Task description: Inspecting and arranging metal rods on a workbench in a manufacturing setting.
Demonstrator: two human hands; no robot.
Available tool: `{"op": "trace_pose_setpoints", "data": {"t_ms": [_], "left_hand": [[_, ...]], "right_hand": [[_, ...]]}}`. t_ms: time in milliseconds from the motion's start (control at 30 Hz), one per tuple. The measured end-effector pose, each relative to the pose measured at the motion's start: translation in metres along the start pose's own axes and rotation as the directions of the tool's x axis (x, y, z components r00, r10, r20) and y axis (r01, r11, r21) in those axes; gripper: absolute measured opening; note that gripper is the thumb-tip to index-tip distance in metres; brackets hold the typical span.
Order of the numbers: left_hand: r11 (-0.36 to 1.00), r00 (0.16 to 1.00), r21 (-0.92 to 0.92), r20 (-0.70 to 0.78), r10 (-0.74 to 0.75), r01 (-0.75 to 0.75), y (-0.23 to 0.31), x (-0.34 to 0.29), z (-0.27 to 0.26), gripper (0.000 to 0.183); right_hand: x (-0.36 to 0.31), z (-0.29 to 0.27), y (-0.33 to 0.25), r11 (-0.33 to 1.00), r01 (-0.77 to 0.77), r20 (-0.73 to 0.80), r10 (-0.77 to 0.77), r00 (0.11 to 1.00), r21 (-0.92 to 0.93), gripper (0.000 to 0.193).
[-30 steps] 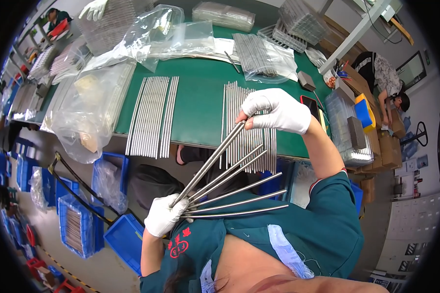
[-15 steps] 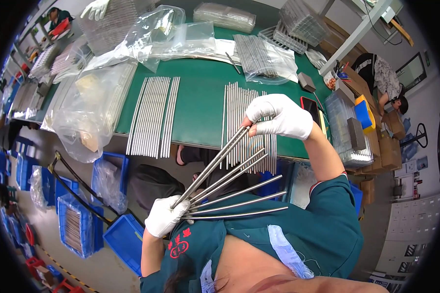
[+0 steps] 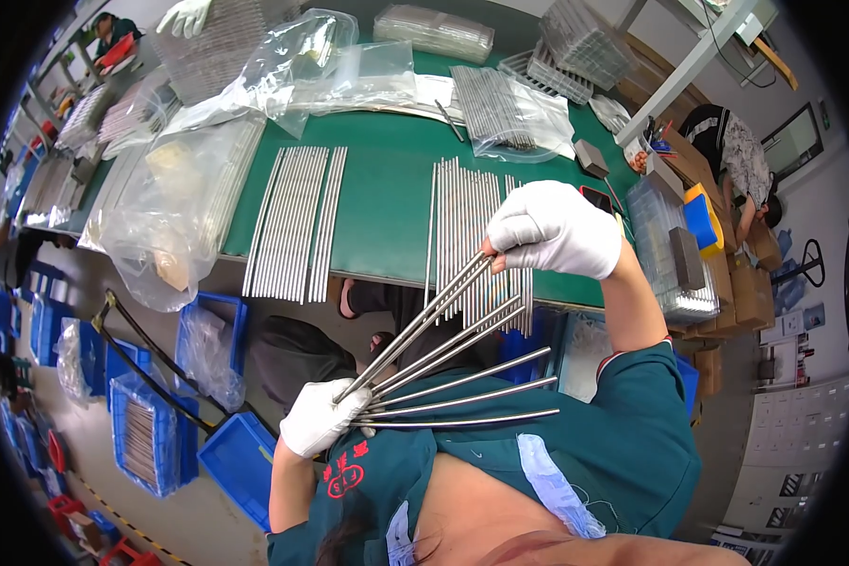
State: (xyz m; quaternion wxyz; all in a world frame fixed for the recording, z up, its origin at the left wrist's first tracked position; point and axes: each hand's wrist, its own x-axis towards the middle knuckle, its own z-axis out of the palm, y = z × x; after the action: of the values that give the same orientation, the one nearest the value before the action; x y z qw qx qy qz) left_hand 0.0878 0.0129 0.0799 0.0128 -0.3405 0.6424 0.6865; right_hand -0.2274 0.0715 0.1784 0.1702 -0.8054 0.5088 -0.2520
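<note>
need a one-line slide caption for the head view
White-gloved left hand grips splayed metal rods while the right hand pinches the far ends of some, before a green table.

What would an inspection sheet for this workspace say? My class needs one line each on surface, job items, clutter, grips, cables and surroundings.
Surface: green tabletop, bearing a left rod row and a right rod row, near ends overhanging the front edge.
Job items: fanned metal rods, held off the table.
Clutter: clear plastic bag at left; grey block at right.
Grips: white-gloved left grip around the fan's lower ends; right grip pinching upper ends.
Cables: thin dark cable, upper right.
Surroundings: blue crates, cardboard boxes, another person.
</note>
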Motion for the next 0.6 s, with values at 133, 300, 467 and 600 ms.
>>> {"op": "trace_pose_setpoints", "data": {"t_ms": [133,300,467,600], "left_hand": [[0.999,1.000,-0.048,0.008,0.025,-0.024,-0.005,0.000,-0.001,0.029],[0.999,0.999,0.003,0.039,-0.034,0.033,0.002,0.000,0.001,0.029],[0.998,0.999,-0.034,0.008,-0.042,0.043,0.004,0.000,0.002,0.028],[0.998,0.999,-0.052,0.004,-0.038,0.038,0.004,0.001,0.003,0.028]], "right_hand": [[-0.002,0.007,0.001,0.954,-0.161,0.019,0.162,0.987,0.253,0.017],[-0.005,0.004,0.005,0.949,-0.214,0.022,0.215,0.976,0.230,0.017],[-0.001,-0.005,0.003,0.945,-0.215,-0.100,0.245,0.964,0.246,0.017],[0.004,0.005,0.003,0.975,-0.123,-0.093,0.143,0.985,0.185,0.017]]}}
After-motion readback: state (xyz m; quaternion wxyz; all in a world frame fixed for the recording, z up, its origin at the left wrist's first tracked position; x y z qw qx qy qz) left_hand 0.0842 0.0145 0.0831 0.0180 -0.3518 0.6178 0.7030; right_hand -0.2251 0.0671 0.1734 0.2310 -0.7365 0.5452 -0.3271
